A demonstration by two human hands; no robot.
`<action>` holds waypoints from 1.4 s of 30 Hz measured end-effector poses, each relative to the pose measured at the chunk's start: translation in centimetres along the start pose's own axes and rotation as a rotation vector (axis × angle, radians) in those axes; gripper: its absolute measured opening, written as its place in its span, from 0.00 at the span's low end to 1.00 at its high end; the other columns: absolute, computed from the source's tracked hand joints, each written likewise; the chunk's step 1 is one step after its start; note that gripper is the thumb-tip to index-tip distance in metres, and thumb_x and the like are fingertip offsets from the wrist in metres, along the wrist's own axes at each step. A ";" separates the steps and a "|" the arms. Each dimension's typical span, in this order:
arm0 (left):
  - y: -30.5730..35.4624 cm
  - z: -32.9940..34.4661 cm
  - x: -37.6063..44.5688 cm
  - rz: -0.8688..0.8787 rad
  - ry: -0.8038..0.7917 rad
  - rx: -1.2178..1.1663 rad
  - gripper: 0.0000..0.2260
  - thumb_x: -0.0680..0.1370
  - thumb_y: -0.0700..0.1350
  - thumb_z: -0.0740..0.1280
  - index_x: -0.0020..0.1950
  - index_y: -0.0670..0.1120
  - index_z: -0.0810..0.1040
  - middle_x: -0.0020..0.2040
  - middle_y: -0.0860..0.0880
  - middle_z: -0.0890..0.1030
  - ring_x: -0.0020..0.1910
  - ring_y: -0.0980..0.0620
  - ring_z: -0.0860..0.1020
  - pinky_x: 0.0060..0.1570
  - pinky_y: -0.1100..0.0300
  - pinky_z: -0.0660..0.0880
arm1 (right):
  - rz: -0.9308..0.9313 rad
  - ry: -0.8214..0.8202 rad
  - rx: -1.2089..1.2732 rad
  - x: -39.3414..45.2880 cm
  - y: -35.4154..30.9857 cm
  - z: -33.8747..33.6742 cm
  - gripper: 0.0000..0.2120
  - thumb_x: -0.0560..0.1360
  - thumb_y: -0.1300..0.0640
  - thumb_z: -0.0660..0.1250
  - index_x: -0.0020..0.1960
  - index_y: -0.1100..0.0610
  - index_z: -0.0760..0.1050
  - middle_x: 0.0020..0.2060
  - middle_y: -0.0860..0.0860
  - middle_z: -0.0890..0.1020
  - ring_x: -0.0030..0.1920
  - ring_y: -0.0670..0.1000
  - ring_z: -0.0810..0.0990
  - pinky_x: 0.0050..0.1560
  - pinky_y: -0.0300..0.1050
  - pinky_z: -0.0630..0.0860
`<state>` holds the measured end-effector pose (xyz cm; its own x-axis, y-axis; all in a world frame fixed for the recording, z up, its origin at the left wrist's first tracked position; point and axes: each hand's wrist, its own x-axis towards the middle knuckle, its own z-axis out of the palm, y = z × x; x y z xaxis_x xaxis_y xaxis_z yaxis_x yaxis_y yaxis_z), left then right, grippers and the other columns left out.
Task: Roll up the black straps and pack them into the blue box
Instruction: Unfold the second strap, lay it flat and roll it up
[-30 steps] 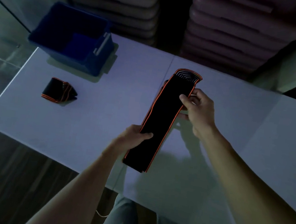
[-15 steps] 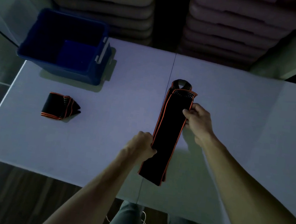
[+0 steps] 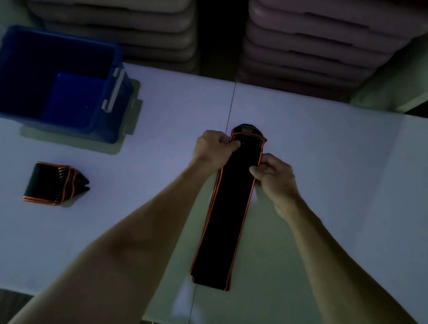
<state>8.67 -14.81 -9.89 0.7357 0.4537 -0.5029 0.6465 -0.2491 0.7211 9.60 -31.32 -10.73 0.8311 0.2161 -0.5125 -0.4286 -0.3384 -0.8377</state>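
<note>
No legible writing on any item. Strap (image 3: 229,212) lies lengthwise on table (image 3: 344,157). Left hand (image 3: 213,149) has moved from mid-strap to its far end, fingers pinching the edge; right hand (image 3: 273,176) pinches the opposite edge. Box (image 3: 54,81) far left.

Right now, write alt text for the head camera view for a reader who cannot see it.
Both hands pinch the far end of a long black orange-edged strap lying on a white folding table: left hand, right hand. A folded black orange-edged strap and an open blue plastic box sit at left.
</note>
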 end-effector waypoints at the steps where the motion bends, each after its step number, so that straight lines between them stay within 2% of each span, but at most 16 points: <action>1: 0.1 0.2 0.4 -0.011 0.009 -0.024 0.12 0.74 0.47 0.73 0.43 0.38 0.82 0.36 0.49 0.78 0.35 0.52 0.75 0.36 0.59 0.73 | 0.002 -0.003 -0.002 0.4 -0.2 -0.1 0.08 0.74 0.68 0.70 0.46 0.55 0.81 0.36 0.48 0.84 0.38 0.45 0.83 0.43 0.37 0.78; 4: 0.4 0.3 0.7 -0.027 0.000 -0.083 0.04 0.72 0.42 0.75 0.41 0.43 0.82 0.36 0.50 0.80 0.35 0.54 0.78 0.38 0.60 0.77 | 0.008 0.060 -0.003 1.6 -0.7 -0.2 0.05 0.72 0.59 0.72 0.48 0.55 0.81 0.41 0.57 0.85 0.45 0.55 0.85 0.51 0.53 0.81; 6: 0.4 0.3 1.2 -0.008 -0.018 -0.070 0.05 0.70 0.41 0.75 0.43 0.45 0.81 0.37 0.50 0.81 0.36 0.53 0.78 0.39 0.59 0.78 | 0.005 0.119 0.023 2.4 -1.0 -0.1 0.09 0.71 0.52 0.73 0.48 0.55 0.81 0.43 0.57 0.86 0.47 0.58 0.85 0.54 0.60 0.81; 8: 0.5 0.3 1.6 0.006 -0.037 -0.045 0.07 0.70 0.40 0.74 0.47 0.45 0.81 0.38 0.50 0.80 0.36 0.53 0.79 0.38 0.59 0.78 | -0.034 0.173 -0.002 3.2 -1.3 0.2 0.09 0.72 0.50 0.72 0.48 0.53 0.80 0.42 0.53 0.86 0.46 0.55 0.85 0.52 0.56 0.81; 10: 0.7 0.4 2.0 0.022 -0.041 -0.044 0.08 0.71 0.42 0.73 0.49 0.46 0.80 0.36 0.51 0.79 0.34 0.54 0.77 0.33 0.64 0.75 | -0.068 0.215 -0.037 3.8 -1.6 0.4 0.05 0.74 0.52 0.71 0.47 0.53 0.80 0.37 0.49 0.85 0.40 0.51 0.83 0.44 0.48 0.79; 12: 0.9 0.6 2.3 0.041 -0.008 -0.056 0.08 0.72 0.47 0.73 0.46 0.45 0.80 0.34 0.52 0.78 0.31 0.56 0.75 0.27 0.69 0.69 | -0.090 0.239 -0.057 4.4 -1.6 0.6 0.01 0.75 0.57 0.70 0.45 0.54 0.79 0.32 0.46 0.81 0.33 0.47 0.78 0.38 0.42 0.72; 15: 0.5 0.9 2.9 0.091 0.036 -0.032 0.11 0.73 0.50 0.72 0.42 0.41 0.79 0.32 0.50 0.75 0.28 0.57 0.70 0.23 0.73 0.63 | -0.082 0.261 -0.080 5.1 -1.2 0.7 0.01 0.72 0.62 0.69 0.44 0.59 0.79 0.32 0.49 0.80 0.33 0.47 0.76 0.37 0.41 0.71; 18: 0.2 1.0 3.4 0.108 0.061 0.038 0.08 0.73 0.49 0.73 0.43 0.45 0.79 0.33 0.51 0.77 0.30 0.56 0.74 0.25 0.73 0.66 | -0.071 0.290 -0.086 5.7 -0.8 0.9 0.02 0.72 0.63 0.71 0.44 0.61 0.79 0.32 0.49 0.80 0.32 0.45 0.76 0.37 0.37 0.71; 21: 0.1 1.2 3.7 0.105 0.099 0.059 0.09 0.72 0.50 0.73 0.47 0.48 0.78 0.38 0.51 0.81 0.37 0.54 0.79 0.33 0.64 0.73 | -0.097 0.339 -0.109 6.2 -0.9 0.9 0.06 0.73 0.58 0.73 0.46 0.59 0.78 0.31 0.45 0.78 0.31 0.43 0.76 0.32 0.31 0.70; 25: 0.2 1.5 4.3 0.169 0.126 0.107 0.15 0.72 0.50 0.73 0.57 0.50 0.78 0.51 0.49 0.81 0.47 0.53 0.80 0.45 0.57 0.79 | -0.163 0.327 -0.182 6.9 -1.1 0.8 0.10 0.73 0.58 0.73 0.52 0.59 0.78 0.33 0.45 0.78 0.34 0.44 0.77 0.38 0.35 0.74; 27: 0.3 1.3 4.6 0.188 0.114 0.151 0.14 0.73 0.49 0.73 0.58 0.50 0.80 0.50 0.51 0.82 0.48 0.53 0.81 0.47 0.56 0.80 | -0.211 0.315 -0.261 7.3 -1.2 0.8 0.07 0.72 0.60 0.73 0.50 0.58 0.80 0.35 0.47 0.80 0.36 0.46 0.79 0.37 0.31 0.73; 31: 0.8 1.1 4.9 0.142 0.128 0.179 0.05 0.72 0.49 0.73 0.45 0.50 0.82 0.40 0.52 0.82 0.42 0.51 0.82 0.41 0.56 0.79 | -0.241 0.315 -0.327 8.0 -1.3 1.0 0.04 0.71 0.61 0.74 0.44 0.57 0.80 0.31 0.45 0.78 0.32 0.42 0.77 0.31 0.25 0.69; 33: 0.9 1.2 4.9 0.140 0.145 0.187 0.05 0.72 0.49 0.73 0.42 0.49 0.80 0.37 0.53 0.81 0.39 0.52 0.81 0.37 0.58 0.77 | -0.241 0.325 -0.337 8.3 -1.3 1.1 0.05 0.70 0.60 0.75 0.41 0.57 0.79 0.29 0.44 0.77 0.30 0.41 0.76 0.31 0.28 0.71; 37: 0.8 1.3 4.8 0.149 0.165 0.183 0.07 0.72 0.50 0.73 0.41 0.50 0.78 0.36 0.54 0.80 0.37 0.54 0.79 0.39 0.54 0.79 | -0.239 0.365 -0.328 8.6 -1.3 1.4 0.08 0.69 0.59 0.76 0.39 0.58 0.77 0.28 0.49 0.77 0.29 0.47 0.76 0.32 0.40 0.75; 39: 0.8 1.2 4.7 0.152 0.157 0.169 0.09 0.71 0.50 0.73 0.43 0.50 0.76 0.38 0.52 0.80 0.37 0.52 0.79 0.39 0.52 0.79 | -0.267 0.377 -0.339 8.5 -1.2 1.5 0.10 0.69 0.58 0.76 0.39 0.58 0.75 0.30 0.50 0.77 0.30 0.47 0.74 0.31 0.40 0.73; 42: 0.3 0.9 3.8 0.132 0.104 0.112 0.13 0.70 0.53 0.73 0.47 0.49 0.74 0.42 0.50 0.79 0.40 0.51 0.79 0.37 0.55 0.78 | -0.268 0.361 -0.287 7.6 -0.8 1.7 0.14 0.68 0.54 0.76 0.47 0.58 0.74 0.36 0.49 0.78 0.34 0.44 0.75 0.33 0.34 0.72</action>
<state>11.85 -13.93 -12.04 0.7946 0.4952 -0.3512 0.5684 -0.4037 0.7168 15.65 -27.89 -14.23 0.9888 0.0178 -0.1479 -0.1124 -0.5627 -0.8190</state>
